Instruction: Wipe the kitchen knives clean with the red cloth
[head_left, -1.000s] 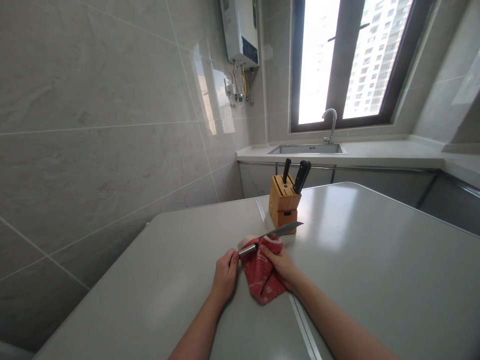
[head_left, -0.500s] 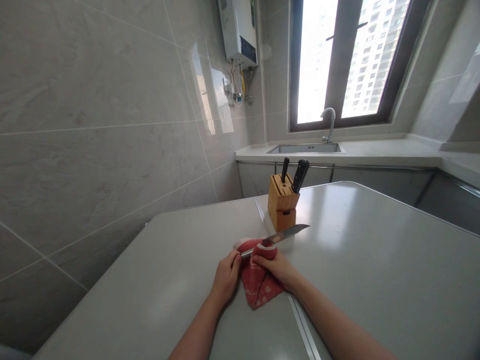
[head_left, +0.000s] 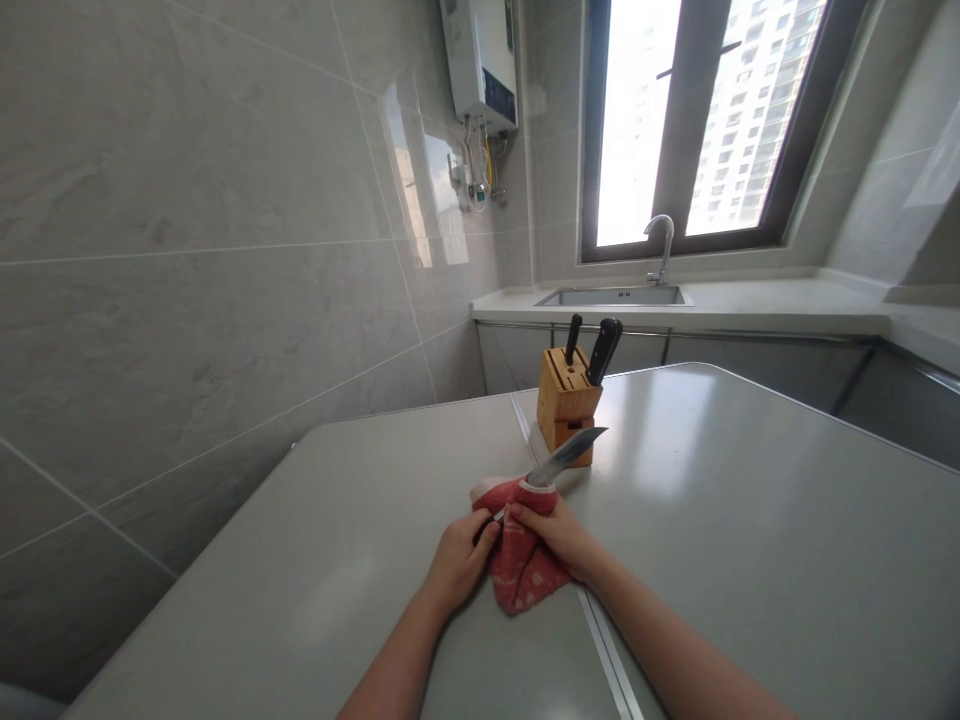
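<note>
My left hand (head_left: 459,562) is closed round the handle of a steel knife (head_left: 564,456), whose blade points up and to the right toward the knife block. My right hand (head_left: 553,532) pinches a red patterned cloth (head_left: 519,568) folded over the base of the blade. The cloth hangs down onto the grey table (head_left: 750,520) between my two hands. Most of the knife handle is hidden by my fingers and the cloth.
A wooden knife block (head_left: 568,402) with two black-handled knives stands just behind the blade tip. A seam runs across the table under my right forearm. Beyond are a counter with a sink (head_left: 615,297) and tap (head_left: 661,243), a window, and a tiled wall on the left.
The blade has tilted upward and drawn back through the cloth, so less of it sticks out. My left hand has moved right, closer to the cloth.
</note>
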